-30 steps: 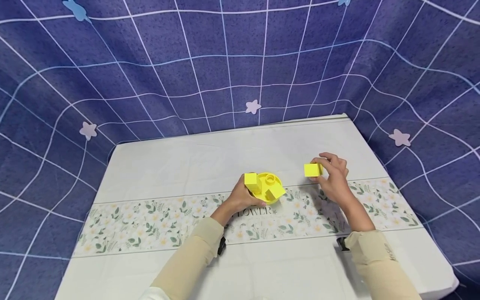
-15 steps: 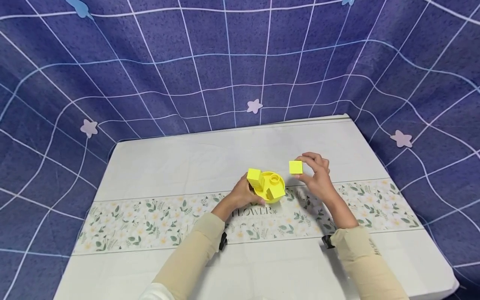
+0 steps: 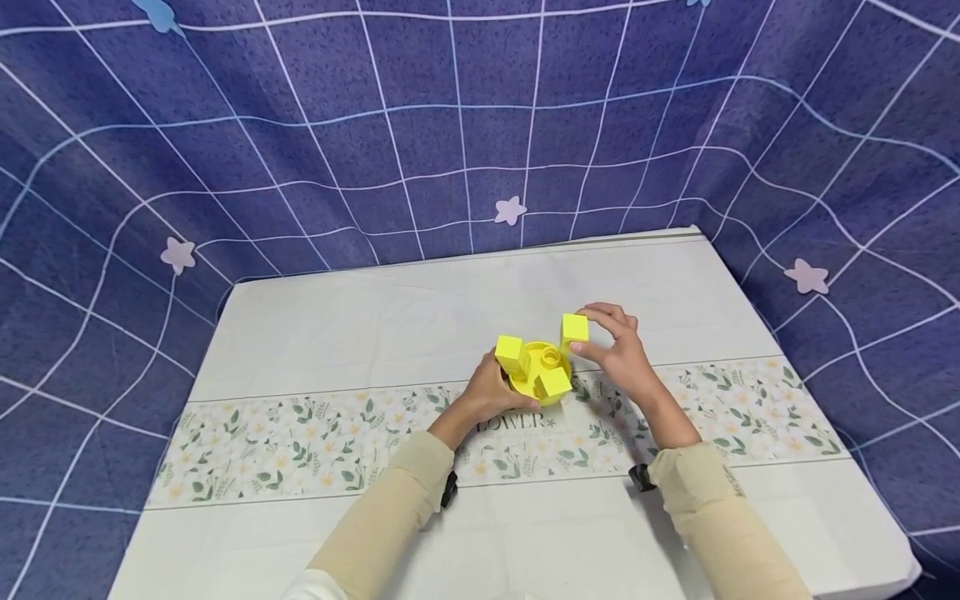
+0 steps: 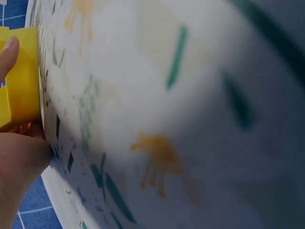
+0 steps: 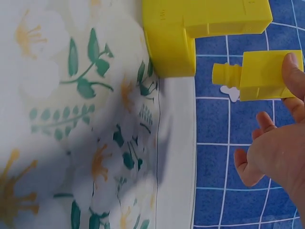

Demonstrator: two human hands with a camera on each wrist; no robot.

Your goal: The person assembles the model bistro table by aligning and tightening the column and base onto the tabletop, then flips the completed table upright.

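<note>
A round yellow base point(image 3: 534, 362) sits on the table, with my left hand point(image 3: 489, 387) gripping its left side. Two square yellow blocks stand up from it, a block at the left point(image 3: 512, 353) and one at the front point(image 3: 553, 383). Between them and the far rim shows a small round ring point(image 3: 551, 357). My right hand point(image 3: 619, 354) pinches another yellow block point(image 3: 575, 327) between thumb and fingers, just above the base's far right edge. In the right wrist view this block point(image 5: 267, 74) has a narrow round neck pointing down toward the table, apart from the base.
The table wears a white cloth point(image 3: 337, 333) with a flowered band point(image 3: 300, 450) across it. A blue curtain point(image 3: 420, 142) with a white grid and stars hangs behind and at both sides.
My right hand has carried its block leftward, from well right of the base to above its far right edge. The left hand keeps hold of the base, almost still.
</note>
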